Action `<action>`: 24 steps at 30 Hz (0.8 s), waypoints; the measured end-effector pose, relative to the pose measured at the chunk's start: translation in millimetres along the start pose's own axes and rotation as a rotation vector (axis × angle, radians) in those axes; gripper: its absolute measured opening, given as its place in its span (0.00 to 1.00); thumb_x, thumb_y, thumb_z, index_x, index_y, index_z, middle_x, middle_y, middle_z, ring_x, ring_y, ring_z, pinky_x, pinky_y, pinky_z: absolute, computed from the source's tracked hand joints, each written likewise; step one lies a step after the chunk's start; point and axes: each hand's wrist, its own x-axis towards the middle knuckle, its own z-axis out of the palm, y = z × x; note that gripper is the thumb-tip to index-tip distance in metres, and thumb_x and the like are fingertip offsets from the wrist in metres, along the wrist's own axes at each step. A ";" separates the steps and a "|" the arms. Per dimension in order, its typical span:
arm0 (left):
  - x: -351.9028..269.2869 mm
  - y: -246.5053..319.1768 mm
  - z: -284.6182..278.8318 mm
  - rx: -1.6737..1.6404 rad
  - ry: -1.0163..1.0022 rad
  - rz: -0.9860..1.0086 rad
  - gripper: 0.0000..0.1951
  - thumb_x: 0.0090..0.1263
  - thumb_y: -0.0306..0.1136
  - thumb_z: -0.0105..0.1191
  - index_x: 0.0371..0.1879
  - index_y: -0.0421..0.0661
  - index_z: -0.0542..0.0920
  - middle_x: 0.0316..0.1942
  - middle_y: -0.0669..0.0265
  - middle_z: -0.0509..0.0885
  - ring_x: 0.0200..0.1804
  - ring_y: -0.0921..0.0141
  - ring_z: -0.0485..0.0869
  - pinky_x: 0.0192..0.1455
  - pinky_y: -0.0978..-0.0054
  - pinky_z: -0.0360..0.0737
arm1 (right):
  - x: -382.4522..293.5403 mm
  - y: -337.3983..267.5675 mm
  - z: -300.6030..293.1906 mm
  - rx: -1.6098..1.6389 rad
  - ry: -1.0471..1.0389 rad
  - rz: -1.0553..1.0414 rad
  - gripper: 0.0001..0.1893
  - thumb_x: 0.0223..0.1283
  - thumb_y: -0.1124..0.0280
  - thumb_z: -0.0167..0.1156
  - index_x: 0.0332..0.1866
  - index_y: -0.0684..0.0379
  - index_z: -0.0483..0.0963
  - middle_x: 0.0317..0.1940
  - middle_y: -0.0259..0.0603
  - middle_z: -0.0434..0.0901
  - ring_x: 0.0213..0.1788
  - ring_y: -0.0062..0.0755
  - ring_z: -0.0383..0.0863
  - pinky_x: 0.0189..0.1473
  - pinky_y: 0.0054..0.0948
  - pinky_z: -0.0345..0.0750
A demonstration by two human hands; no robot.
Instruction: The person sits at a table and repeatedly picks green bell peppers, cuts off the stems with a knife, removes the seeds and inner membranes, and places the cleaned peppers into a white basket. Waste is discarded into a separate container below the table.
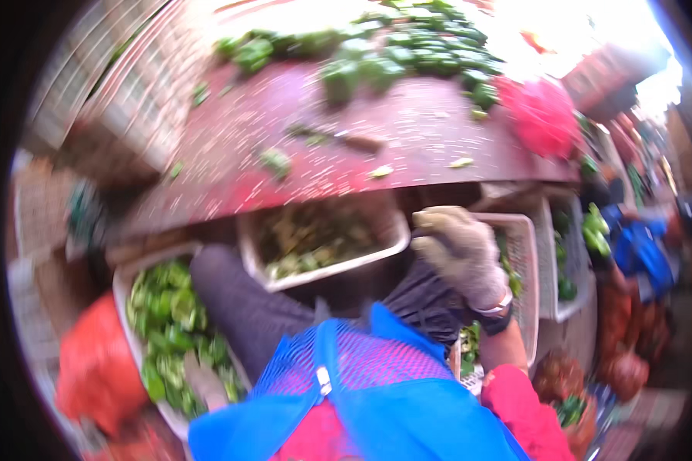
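Observation:
My right hand (458, 250), in a pale knit work glove, is raised over my right thigh, near the table's front edge; its fingers are curled, and whether anything is in them is not clear. Down at the left, my left hand (202, 377) reaches into a crate of cut green peppers (167, 311); its fingertips are blurred and partly among the pieces. On the reddish table (317, 167) lies a knife with a wooden handle (362, 142), beside pepper scraps (275, 162). Whole green peppers (427, 46) are heaped towards the table's far side.
Between my knees stands a white-rimmed tub (334, 274) of scraps. Crates (533, 276) with green peppers stand at the right. Red mesh sacks (101, 363) lie at the left, a pink bag (545, 118) on the table's right end. A person in blue (646, 253) is farther right.

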 end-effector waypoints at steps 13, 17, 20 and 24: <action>-39.5 -102.5 -64.7 0.123 0.633 -0.209 0.26 0.69 0.35 0.57 0.66 0.43 0.71 0.63 0.52 0.76 0.65 0.56 0.75 0.65 0.61 0.73 | 1.0 20.0 23.5 -0.047 -0.238 -0.020 0.10 0.59 0.83 0.62 0.46 0.70 0.79 0.42 0.44 0.83 0.46 0.36 0.82 0.59 0.34 0.74; 11.7 -116.9 -74.0 0.399 0.372 -0.297 0.39 0.63 0.40 0.62 0.74 0.50 0.60 0.65 0.56 0.72 0.65 0.53 0.73 0.65 0.57 0.74 | 9.7 -3.4 27.7 -0.022 -0.253 0.008 0.10 0.59 0.83 0.62 0.46 0.69 0.79 0.42 0.44 0.83 0.46 0.35 0.81 0.60 0.35 0.74; 36.1 -115.5 -76.9 0.500 0.208 -0.442 0.44 0.61 0.41 0.65 0.76 0.52 0.56 0.62 0.55 0.72 0.63 0.51 0.73 0.64 0.55 0.75 | 8.4 -10.4 30.6 -0.008 -0.237 0.018 0.11 0.58 0.83 0.62 0.47 0.69 0.79 0.42 0.44 0.83 0.46 0.35 0.81 0.58 0.35 0.75; 51.8 -114.9 -97.1 0.506 0.040 -0.518 0.47 0.58 0.38 0.65 0.76 0.51 0.53 0.59 0.49 0.72 0.62 0.51 0.74 0.60 0.54 0.77 | 5.5 -14.8 30.4 -0.019 -0.249 0.016 0.12 0.57 0.84 0.62 0.47 0.69 0.79 0.43 0.44 0.82 0.47 0.35 0.80 0.56 0.33 0.76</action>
